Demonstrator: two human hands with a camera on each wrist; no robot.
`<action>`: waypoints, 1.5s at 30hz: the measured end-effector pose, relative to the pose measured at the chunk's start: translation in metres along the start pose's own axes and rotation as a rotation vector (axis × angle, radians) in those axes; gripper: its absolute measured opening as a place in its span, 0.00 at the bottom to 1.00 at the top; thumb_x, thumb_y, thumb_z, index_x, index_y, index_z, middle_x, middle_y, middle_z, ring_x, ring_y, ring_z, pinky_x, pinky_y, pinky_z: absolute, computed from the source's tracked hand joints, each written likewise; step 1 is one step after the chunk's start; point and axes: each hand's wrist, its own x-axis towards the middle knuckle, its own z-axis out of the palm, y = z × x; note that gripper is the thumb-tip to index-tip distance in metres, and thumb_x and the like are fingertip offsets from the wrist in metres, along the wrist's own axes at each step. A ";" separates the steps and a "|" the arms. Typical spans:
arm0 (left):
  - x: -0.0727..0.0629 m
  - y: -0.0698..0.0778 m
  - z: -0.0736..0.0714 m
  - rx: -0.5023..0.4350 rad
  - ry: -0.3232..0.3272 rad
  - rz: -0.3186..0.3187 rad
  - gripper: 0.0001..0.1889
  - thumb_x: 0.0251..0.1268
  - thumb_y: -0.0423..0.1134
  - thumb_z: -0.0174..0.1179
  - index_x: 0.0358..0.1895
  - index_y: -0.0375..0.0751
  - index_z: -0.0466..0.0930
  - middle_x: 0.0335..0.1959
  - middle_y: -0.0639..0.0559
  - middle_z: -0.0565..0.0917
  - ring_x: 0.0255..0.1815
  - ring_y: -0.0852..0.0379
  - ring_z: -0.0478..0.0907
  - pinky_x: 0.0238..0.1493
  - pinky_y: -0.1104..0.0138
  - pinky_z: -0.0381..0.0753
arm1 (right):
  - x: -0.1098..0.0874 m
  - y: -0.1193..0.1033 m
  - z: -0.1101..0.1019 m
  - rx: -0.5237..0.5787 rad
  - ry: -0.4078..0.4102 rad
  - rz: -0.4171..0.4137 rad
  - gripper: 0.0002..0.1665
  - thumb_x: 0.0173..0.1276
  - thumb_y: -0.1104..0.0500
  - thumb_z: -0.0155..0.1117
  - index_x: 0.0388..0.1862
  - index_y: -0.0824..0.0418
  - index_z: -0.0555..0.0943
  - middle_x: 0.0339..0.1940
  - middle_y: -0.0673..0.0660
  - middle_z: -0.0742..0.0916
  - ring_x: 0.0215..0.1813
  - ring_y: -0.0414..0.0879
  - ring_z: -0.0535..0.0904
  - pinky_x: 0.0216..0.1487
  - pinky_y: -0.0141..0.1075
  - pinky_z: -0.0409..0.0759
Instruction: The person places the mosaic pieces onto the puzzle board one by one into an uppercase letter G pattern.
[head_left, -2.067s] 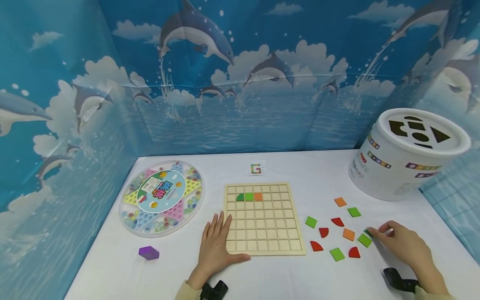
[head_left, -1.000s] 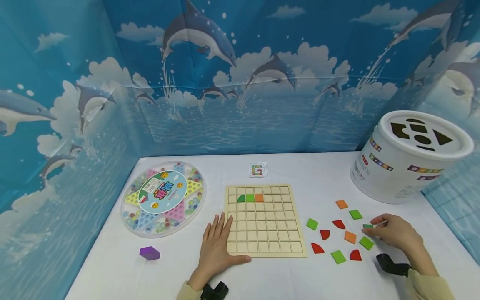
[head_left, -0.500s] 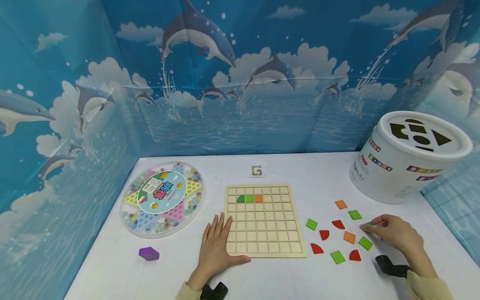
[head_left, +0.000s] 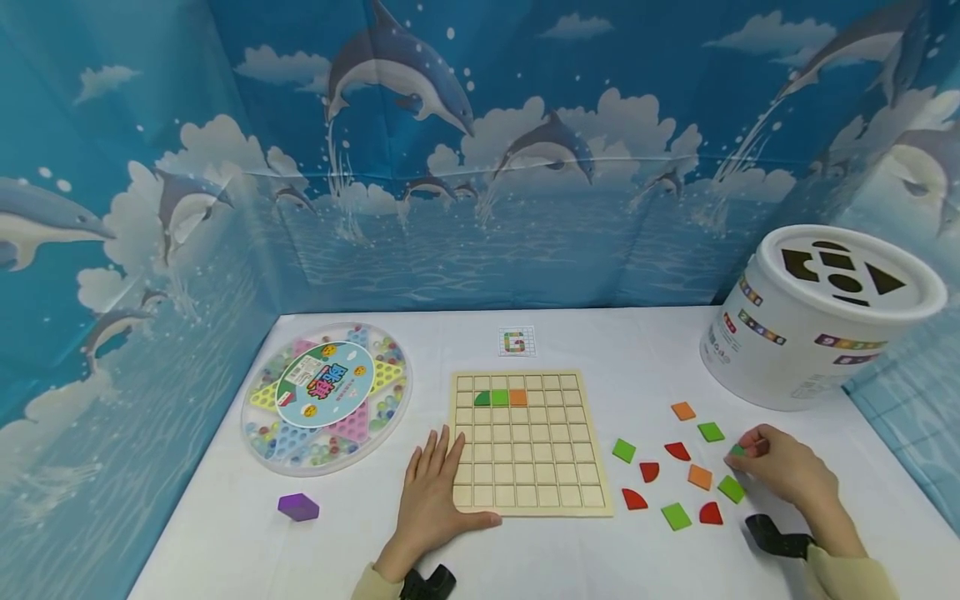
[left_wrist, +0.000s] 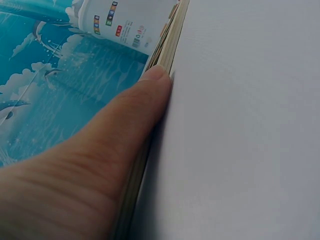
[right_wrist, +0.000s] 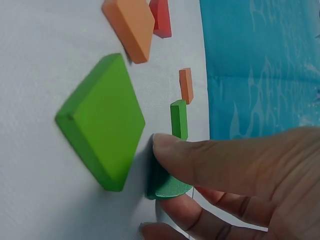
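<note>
My left hand (head_left: 431, 504) lies with fingers spread and straight at the left corner of the wooden grid board (head_left: 529, 454); its thumb (left_wrist: 135, 105) rests along the near edge in the left wrist view. On the board sit a dark green quarter-circle tile (head_left: 482, 399), a light green square tile (head_left: 500, 398) and an orange square tile (head_left: 518, 398), side by side in one row. To the right, my right hand (head_left: 787, 471) pinches another dark green quarter-circle tile (right_wrist: 172, 188) between thumb and fingers, its lower part partly covered by them. A light green square (right_wrist: 105, 125) lies close by.
Several loose red, orange and green tiles lie right of the board, such as an orange square (head_left: 700, 477). A white bucket (head_left: 795, 350) stands back right, a round marble game (head_left: 326, 392) left, a purple block (head_left: 298, 506) front left, a small pattern card (head_left: 517, 341) behind the board.
My right hand has shifted slightly left and away from me, and the dark green quarter-circle has turned within its fingers. The left hand stays still against the board.
</note>
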 end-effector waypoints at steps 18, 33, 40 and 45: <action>0.000 0.001 -0.002 0.019 -0.014 -0.012 0.64 0.34 0.78 0.61 0.74 0.40 0.55 0.74 0.39 0.53 0.74 0.41 0.46 0.68 0.47 0.45 | -0.023 -0.047 0.001 -0.083 0.190 -0.235 0.18 0.58 0.56 0.69 0.42 0.65 0.78 0.28 0.55 0.80 0.24 0.48 0.69 0.22 0.38 0.64; 0.000 0.001 -0.002 0.009 -0.008 -0.004 0.63 0.34 0.78 0.61 0.74 0.41 0.55 0.74 0.39 0.53 0.74 0.41 0.46 0.68 0.47 0.45 | 0.009 -0.142 0.050 -0.002 0.212 -0.573 0.05 0.58 0.59 0.70 0.35 0.54 0.85 0.30 0.48 0.86 0.27 0.42 0.78 0.20 0.36 0.70; 0.001 0.002 -0.003 -0.004 -0.022 -0.017 0.64 0.33 0.77 0.63 0.74 0.40 0.55 0.74 0.39 0.53 0.74 0.41 0.45 0.68 0.47 0.45 | 0.024 -0.178 0.070 0.022 0.191 -0.655 0.04 0.60 0.60 0.69 0.36 0.54 0.86 0.30 0.48 0.86 0.29 0.42 0.78 0.23 0.36 0.73; 0.001 0.001 -0.003 0.009 -0.027 -0.021 0.64 0.34 0.78 0.61 0.74 0.40 0.55 0.74 0.39 0.53 0.74 0.41 0.45 0.68 0.47 0.46 | 0.031 -0.196 0.082 0.058 0.133 -0.677 0.05 0.62 0.60 0.68 0.37 0.55 0.87 0.31 0.48 0.85 0.28 0.41 0.77 0.23 0.36 0.72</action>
